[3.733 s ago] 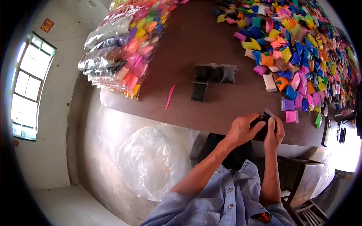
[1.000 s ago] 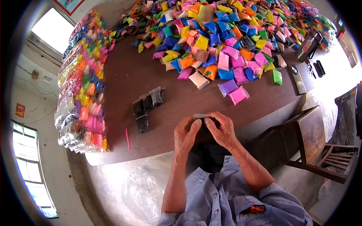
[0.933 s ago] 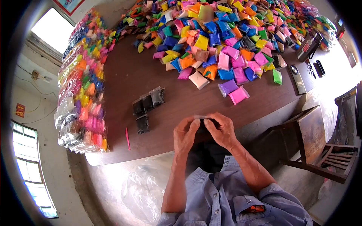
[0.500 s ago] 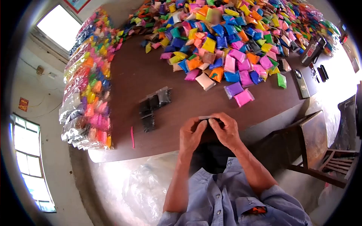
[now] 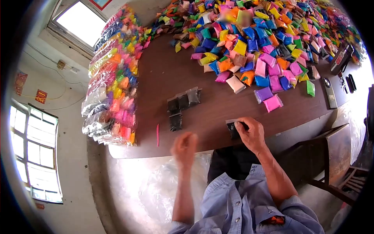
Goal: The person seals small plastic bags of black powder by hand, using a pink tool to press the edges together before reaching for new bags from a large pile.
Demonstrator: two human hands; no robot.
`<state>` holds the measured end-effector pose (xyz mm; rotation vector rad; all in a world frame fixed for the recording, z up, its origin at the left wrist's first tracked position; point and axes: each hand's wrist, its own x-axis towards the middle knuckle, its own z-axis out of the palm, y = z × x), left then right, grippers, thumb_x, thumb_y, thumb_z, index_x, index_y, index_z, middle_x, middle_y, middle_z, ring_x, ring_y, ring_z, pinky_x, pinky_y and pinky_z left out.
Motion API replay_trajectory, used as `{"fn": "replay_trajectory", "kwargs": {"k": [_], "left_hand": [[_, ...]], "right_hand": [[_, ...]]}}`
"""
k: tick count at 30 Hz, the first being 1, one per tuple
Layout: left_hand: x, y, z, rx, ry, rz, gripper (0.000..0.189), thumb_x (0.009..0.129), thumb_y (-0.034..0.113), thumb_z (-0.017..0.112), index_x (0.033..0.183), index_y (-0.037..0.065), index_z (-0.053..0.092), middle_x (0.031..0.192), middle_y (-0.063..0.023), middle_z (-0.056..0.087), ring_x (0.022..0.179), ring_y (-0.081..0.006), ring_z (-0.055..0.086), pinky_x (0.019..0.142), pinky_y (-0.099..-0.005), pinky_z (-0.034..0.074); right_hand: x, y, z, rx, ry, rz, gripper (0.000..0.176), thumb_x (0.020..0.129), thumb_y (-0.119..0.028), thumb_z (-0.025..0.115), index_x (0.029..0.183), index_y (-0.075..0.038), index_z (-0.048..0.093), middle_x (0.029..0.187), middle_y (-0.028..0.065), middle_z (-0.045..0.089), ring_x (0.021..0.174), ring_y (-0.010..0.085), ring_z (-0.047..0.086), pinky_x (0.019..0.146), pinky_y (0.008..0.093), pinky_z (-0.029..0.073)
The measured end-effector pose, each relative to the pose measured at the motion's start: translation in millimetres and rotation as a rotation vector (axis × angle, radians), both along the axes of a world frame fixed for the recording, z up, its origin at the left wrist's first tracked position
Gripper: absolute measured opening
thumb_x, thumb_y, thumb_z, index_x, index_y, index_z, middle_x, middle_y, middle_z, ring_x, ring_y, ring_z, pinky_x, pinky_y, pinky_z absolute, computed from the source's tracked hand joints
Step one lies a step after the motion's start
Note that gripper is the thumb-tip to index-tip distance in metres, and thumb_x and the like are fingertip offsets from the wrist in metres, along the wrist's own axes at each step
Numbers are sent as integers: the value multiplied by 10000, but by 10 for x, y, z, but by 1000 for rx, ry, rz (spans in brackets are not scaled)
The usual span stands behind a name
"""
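Right of centre, by the near edge of the table (image 5: 163,78), the right hand (image 5: 252,133) pinches a black packet (image 5: 233,129), fingers closed on it to hold it flat. The left hand (image 5: 184,148) is off the table, too blurred to tell how open it is. Other black packets (image 5: 182,104) lie grouped together, apart from the coloured pile (image 5: 257,46).

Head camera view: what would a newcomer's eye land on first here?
First, the huge heap of bright coloured packets spread over the far and right side of the brown table. Next, the stack of clear bags filled with such packets along its left edge. Nearer, the right hand pinches a small black packet at the near edge, with four black packets lying to its left.
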<state>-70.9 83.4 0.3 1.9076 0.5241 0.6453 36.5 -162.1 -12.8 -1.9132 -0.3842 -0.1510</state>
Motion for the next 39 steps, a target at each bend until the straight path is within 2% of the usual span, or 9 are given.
{"fn": "replay_trajectory", "kwargs": {"k": [3,6,9,16,21,25,31,35,39], "left_hand": [[-226,604,123,296,120,185,144,931,171,782,1021,59,771,903,-70,750,795,-166,714,716,-308,559],[-277,1105,127,565,256,238,191,893,203,791,1019,62,764,924,-138,738,862,-306,700,786,-417,550],[-201,1283,142,651,349,206,181,896,201,774,1008,59,764,939,-157,730,921,-358,675,839,-475,526],[-177,1620,-32,928,371,110,106,947,122,689,1013,49,731,956,-188,712,929,-405,663,829,-506,521],[-205,1776,-1,1090,261,-37,48,892,35,695,940,27,697,865,-224,701,830,-424,685,745,-528,533],[-201,1986,86,1089,464,-94,45,851,6,665,813,29,669,766,-262,653,701,-448,669,620,-513,517],[-169,2048,89,1117,588,-85,61,849,16,650,822,48,695,832,-235,713,788,-449,698,710,-538,550],[-242,1968,71,1118,568,-12,47,862,25,642,888,43,676,861,-224,697,810,-436,676,726,-512,542],[-288,1607,120,858,300,-40,90,911,25,638,988,37,684,878,-186,670,801,-376,652,741,-454,532]], "right_hand": [[-41,90,13,77,20,-75,254,920,-108,776,1156,-32,721,981,145,746,791,291,732,743,384,588],[-59,89,42,44,-56,-114,331,904,-73,789,1220,-31,700,1052,139,720,802,287,718,747,365,595],[-152,-5,113,127,59,-89,312,901,-52,789,1203,-31,712,1117,148,691,854,287,712,746,347,595],[-301,-251,60,-121,-375,92,397,790,-80,845,1165,-45,720,1211,123,667,1052,346,674,885,440,578],[-318,-297,100,-162,-321,175,488,757,-99,866,1215,-58,703,1311,114,626,1147,353,641,973,466,547],[-313,-300,106,-228,-345,211,497,775,-112,855,1243,-71,694,1345,115,607,1212,353,617,1015,463,534],[-312,-316,43,-219,-386,205,467,801,-119,838,1243,-80,691,1332,113,615,1189,329,632,1014,448,529],[-299,-297,14,-152,-409,187,412,825,-106,818,1221,-100,701,1302,99,634,1134,301,655,967,435,536],[-296,-283,-79,-180,-459,181,313,871,-107,781,1177,-154,736,1301,50,654,1100,269,668,931,409,532]]}}
